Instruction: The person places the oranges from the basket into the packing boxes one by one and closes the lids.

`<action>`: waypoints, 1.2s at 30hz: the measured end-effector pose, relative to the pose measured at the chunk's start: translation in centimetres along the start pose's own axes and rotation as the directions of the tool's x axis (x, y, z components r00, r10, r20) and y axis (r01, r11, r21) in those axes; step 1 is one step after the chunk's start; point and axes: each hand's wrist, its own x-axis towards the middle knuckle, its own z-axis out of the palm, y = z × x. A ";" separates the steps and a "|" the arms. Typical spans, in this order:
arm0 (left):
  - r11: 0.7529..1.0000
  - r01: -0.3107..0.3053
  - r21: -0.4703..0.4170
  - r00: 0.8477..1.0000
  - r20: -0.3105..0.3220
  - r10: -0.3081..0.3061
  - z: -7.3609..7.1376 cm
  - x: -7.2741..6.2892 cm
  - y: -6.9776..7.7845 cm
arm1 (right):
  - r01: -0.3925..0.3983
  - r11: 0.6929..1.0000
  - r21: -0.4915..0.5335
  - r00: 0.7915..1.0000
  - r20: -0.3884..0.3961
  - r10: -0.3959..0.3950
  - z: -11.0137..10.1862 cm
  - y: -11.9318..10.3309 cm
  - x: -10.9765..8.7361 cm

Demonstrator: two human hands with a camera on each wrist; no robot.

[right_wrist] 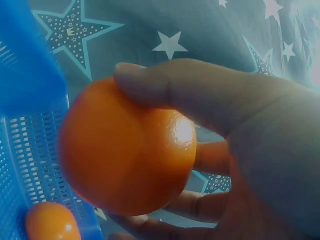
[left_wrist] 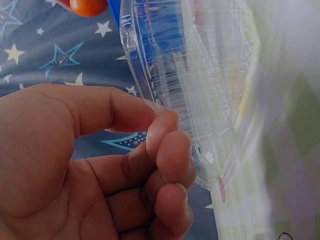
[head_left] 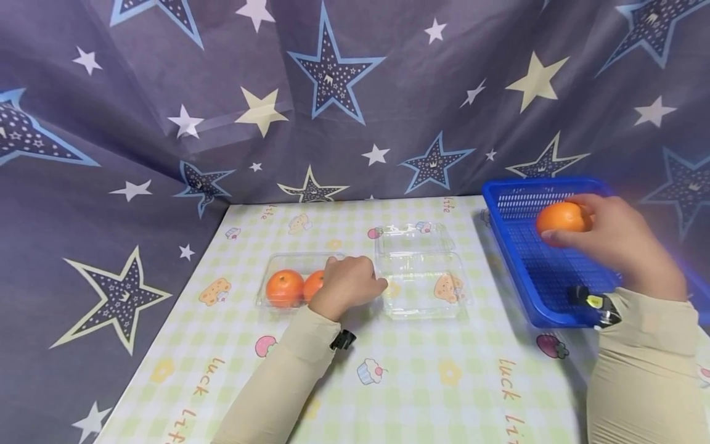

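My right hand grips an orange between thumb and fingers, above the blue plastic basket. In the right wrist view the same fruit is close up, the thumb lying over its top. My left hand is at the left edge of a see-through plastic box with its lid laid back; in the left wrist view, thumb and forefinger pinch the box's rim. Left of that hand, another clear box contains an orange and a second orange, partly hidden by the hand.
Another orange shows low in the right wrist view, by the basket's perforated wall. A checked cloth with printed cakes and fruit covers the table. Behind and to the left hangs a dark star-patterned curtain.
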 end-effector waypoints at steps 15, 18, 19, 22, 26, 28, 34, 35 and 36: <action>1.000 0.012 -0.006 1.000 0.002 -0.012 0.0 -0.1 -0.3 | 0.080 0.997 0.001 0.997 0.022 -0.080 0.0 -2.8 -0.4; 1.000 0.010 -0.002 1.000 0.002 -0.010 0.0 -0.1 -0.2 | 0.093 0.996 -0.004 0.995 0.030 -0.093 0.1 -3.3 -0.7; 1.000 0.007 -0.001 1.000 0.002 -0.007 0.0 -0.1 -0.1 | 0.098 0.995 -0.008 0.995 0.029 -0.098 0.1 -3.5 -0.8; 1.000 0.002 -0.002 1.000 0.004 -0.002 0.0 -0.2 0.0 | 0.105 0.994 -0.015 0.994 0.030 -0.104 0.2 -4.0 -1.1; 1.000 0.005 -0.002 1.000 0.002 -0.005 0.1 -0.3 0.0 | 0.120 0.993 -0.012 0.992 0.050 -0.119 0.5 -5.1 -1.4; 1.000 0.008 0.005 1.000 0.000 -0.008 0.2 -0.2 0.0 | 0.132 0.991 -0.015 0.989 0.062 -0.131 0.8 -5.6 -1.5; 1.000 0.000 0.015 1.000 -0.007 0.000 0.2 -0.2 0.0 | 0.175 0.984 -0.045 0.983 0.069 -0.172 1.5 -6.7 -1.3; 1.000 -0.001 0.015 1.000 -0.006 0.001 0.2 -0.2 0.0 | 0.178 0.983 -0.049 0.982 0.074 -0.174 1.6 -6.8 -1.3; 1.000 -0.003 0.014 1.000 -0.006 0.003 0.2 -0.1 0.0 | 0.180 0.982 -0.050 0.981 0.080 -0.176 1.7 -7.0 -1.3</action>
